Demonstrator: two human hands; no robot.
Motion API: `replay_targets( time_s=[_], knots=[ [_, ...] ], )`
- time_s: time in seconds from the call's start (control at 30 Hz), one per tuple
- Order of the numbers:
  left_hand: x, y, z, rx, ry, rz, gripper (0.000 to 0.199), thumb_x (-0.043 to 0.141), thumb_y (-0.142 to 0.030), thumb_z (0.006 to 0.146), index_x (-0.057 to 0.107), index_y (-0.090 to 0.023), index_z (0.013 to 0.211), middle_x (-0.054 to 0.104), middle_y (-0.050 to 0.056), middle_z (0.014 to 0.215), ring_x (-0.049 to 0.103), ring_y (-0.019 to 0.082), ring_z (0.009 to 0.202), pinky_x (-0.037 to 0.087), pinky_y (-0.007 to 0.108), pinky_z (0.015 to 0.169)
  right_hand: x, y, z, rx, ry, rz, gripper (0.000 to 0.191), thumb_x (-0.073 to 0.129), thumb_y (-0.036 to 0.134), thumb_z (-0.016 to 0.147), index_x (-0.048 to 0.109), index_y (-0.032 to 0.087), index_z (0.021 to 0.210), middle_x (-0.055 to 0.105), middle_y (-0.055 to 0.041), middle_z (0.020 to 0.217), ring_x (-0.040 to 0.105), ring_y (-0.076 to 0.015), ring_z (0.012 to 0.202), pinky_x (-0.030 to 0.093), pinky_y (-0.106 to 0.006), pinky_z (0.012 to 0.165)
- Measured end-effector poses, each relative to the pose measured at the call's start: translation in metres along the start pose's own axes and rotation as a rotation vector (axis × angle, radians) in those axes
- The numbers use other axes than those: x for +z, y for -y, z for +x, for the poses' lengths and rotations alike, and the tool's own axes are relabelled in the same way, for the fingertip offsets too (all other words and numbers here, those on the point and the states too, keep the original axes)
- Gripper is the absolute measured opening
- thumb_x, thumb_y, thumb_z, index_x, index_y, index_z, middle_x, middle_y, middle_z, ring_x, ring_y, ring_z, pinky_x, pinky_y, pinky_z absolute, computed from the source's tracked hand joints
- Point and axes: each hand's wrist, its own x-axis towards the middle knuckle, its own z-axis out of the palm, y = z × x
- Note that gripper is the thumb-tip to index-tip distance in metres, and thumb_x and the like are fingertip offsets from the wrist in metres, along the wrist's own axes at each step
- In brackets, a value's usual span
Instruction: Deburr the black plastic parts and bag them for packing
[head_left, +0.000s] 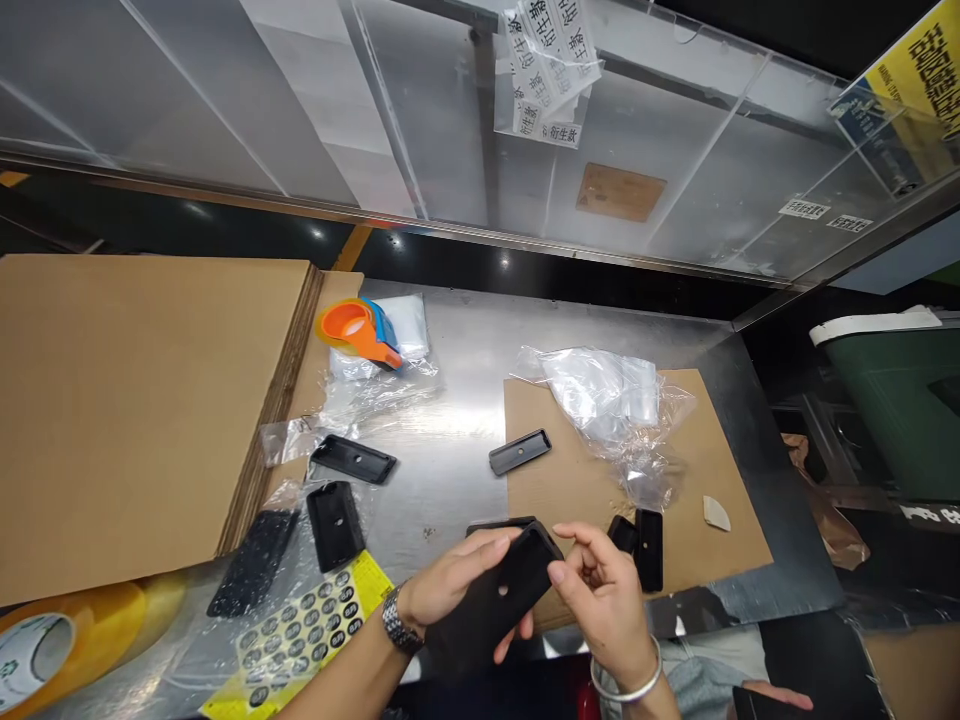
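My left hand [457, 585] is closed round a long black plastic case [506, 590], which has a small round hole and is held tilted above the table's front edge. My right hand [604, 595] has thumb and forefinger at the case's upper right corner, seemingly gripping its edge, with the other fingers curled. Just behind the held case lies another black piece, mostly hidden. Beside my right hand are a black tray-like piece [649, 550] and a shorter black piece [622, 534]. A shallow black cover [520, 452] rests farther back.
Left are stacked cardboard sheets [150, 400], an orange tape dispenser [364, 332], black covers [335, 525], a yellow sticker sheet [307, 630] and a tape roll [67, 650]. Plastic bags [607, 390] lie on cardboard [720, 450] at right. Another person's hand [780, 694] shows lower right.
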Motion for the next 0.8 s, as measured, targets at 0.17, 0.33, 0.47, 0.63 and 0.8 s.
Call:
replay_targets(
  time_s=[0.17,0.33,0.47,0.63,0.8],
  knots=[
    [0.006,-0.002,-0.002,-0.039,0.021,-0.012,0.038,0.038,-0.049,0.084,0.049,-0.013,0.092,0.068,0.013,0.067,0.062,0.019,0.044,0.045,0.024,0.037,-0.011,-0.002,-0.004,-0.035,0.139,0.053,0.02,0.057,0.028,0.079,0.059,0.02,0.098,0.041,0.0069,0.051,0.039,-0.0057,0.045,0.032,-0.017,0.044],
    [0.011,-0.004,0.0,-0.06,-0.002,-0.022,0.037,0.039,-0.049,0.084,0.05,-0.014,0.09,0.067,0.01,0.065,0.061,0.018,0.043,0.046,0.023,0.037,-0.008,-0.007,-0.008,0.03,0.081,0.142,0.014,0.057,0.028,0.08,0.058,0.019,0.09,0.054,0.0044,0.049,0.044,-0.005,0.035,0.034,-0.016,0.036],
    [0.014,-0.006,0.005,-0.067,-0.021,-0.029,0.037,0.038,-0.047,0.084,0.051,-0.013,0.086,0.067,0.01,0.063,0.06,0.017,0.041,0.044,0.022,0.036,-0.007,-0.012,-0.008,0.058,0.051,0.147,0.016,0.057,0.03,0.08,0.055,0.017,0.069,0.056,0.0025,0.048,0.048,-0.0059,0.035,0.036,-0.015,0.035],
    [0.016,-0.009,0.008,-0.069,-0.049,-0.061,0.038,0.035,-0.046,0.085,0.052,-0.012,0.086,0.066,0.011,0.061,0.06,0.018,0.04,0.043,0.023,0.035,-0.007,-0.018,-0.005,0.092,0.004,0.202,0.022,0.057,0.032,0.08,0.057,0.018,0.098,0.059,0.0033,0.05,0.049,-0.0059,0.034,0.039,-0.015,0.035],
    [0.016,-0.007,0.011,-0.099,-0.094,-0.078,0.044,0.032,-0.047,0.086,0.055,-0.01,0.081,0.066,0.012,0.06,0.061,0.019,0.041,0.043,0.023,0.036,-0.005,-0.024,-0.001,0.128,-0.06,0.271,0.018,0.06,0.034,0.077,0.054,0.017,0.077,0.058,0.0032,0.047,0.049,-0.0059,0.033,0.036,-0.013,0.033]
  ],
)
